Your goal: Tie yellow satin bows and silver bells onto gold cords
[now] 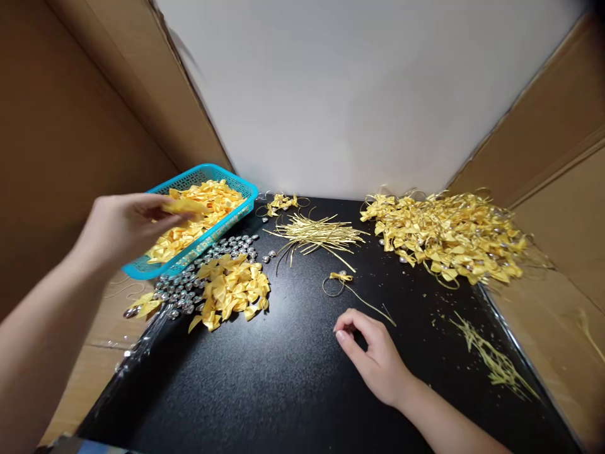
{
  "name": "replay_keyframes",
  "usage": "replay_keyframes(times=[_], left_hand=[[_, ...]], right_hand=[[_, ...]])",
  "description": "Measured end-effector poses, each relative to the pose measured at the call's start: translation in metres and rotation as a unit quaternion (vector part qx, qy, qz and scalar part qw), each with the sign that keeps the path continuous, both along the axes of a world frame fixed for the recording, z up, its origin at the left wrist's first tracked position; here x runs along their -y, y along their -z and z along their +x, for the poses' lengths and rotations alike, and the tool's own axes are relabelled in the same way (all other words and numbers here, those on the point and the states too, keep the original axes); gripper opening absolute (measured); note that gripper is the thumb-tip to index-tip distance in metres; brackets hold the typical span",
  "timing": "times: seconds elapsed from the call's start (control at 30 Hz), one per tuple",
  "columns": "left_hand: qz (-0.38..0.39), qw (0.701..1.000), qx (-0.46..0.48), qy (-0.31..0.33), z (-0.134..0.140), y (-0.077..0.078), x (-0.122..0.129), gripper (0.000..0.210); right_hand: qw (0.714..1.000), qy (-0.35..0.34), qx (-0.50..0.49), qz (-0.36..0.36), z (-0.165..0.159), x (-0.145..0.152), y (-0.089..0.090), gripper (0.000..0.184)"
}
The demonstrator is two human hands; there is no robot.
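My left hand (125,224) is raised at the near side of the blue plastic basket (208,239), its fingers closed on yellow ribbon bows (186,207); how many cannot be made out. Inside the basket lie many more yellow bows (222,197). My right hand (371,353) rests low over the black table (265,391), fingers curled and thumb close to the index fingertip, with nothing visible between them. Just beyond it lies one finished-looking piece, a small bow (341,277) with a silver bead and a looped gold cord (373,307) trailing right.
Silver beads (182,287) spread along the basket's front, beside a pile of loose bows (236,290). Gold cord lengths (321,233) lie at centre back. A large heap of corded bows (449,233) fills the back right, with cord scraps (496,362) nearer. Cardboard walls (548,151) flank the table.
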State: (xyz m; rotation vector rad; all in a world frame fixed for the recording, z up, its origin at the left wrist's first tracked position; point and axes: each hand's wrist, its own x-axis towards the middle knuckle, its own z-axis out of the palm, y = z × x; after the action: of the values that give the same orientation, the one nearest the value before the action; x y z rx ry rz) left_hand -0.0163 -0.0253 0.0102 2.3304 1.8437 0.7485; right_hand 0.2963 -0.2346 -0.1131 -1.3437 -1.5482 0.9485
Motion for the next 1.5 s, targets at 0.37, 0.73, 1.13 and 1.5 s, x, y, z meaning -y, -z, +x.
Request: replay_keyframes(times=[0.37, 0.73, 1.13, 1.5], left_hand=[[-0.438, 0.779, 0.395, 0.215, 0.161, 0.117, 0.141, 0.03], [-0.213, 0.879, 0.211, 0.372, 0.139, 0.111, 0.143, 0.011], [-0.229, 0.888, 0.214, 0.338, 0.139, 0.113, 0.144, 0.034], [-0.396, 0.773, 0.413, 0.274, 0.138, 0.121, 0.144, 0.033]], right_hand=[[0.978, 0.092, -0.167, -0.086, 0.004, -0.006, 0.002, 0.023], [0.976, 0.137, -0.151, -0.083, 0.014, -0.011, -0.001, 0.028], [0.988, 0.08, -0.005, 0.135, 0.015, -0.008, 0.001, 0.02], [0.987, 0.044, 0.007, 0.153, 0.009, -0.005, -0.001, 0.023]])
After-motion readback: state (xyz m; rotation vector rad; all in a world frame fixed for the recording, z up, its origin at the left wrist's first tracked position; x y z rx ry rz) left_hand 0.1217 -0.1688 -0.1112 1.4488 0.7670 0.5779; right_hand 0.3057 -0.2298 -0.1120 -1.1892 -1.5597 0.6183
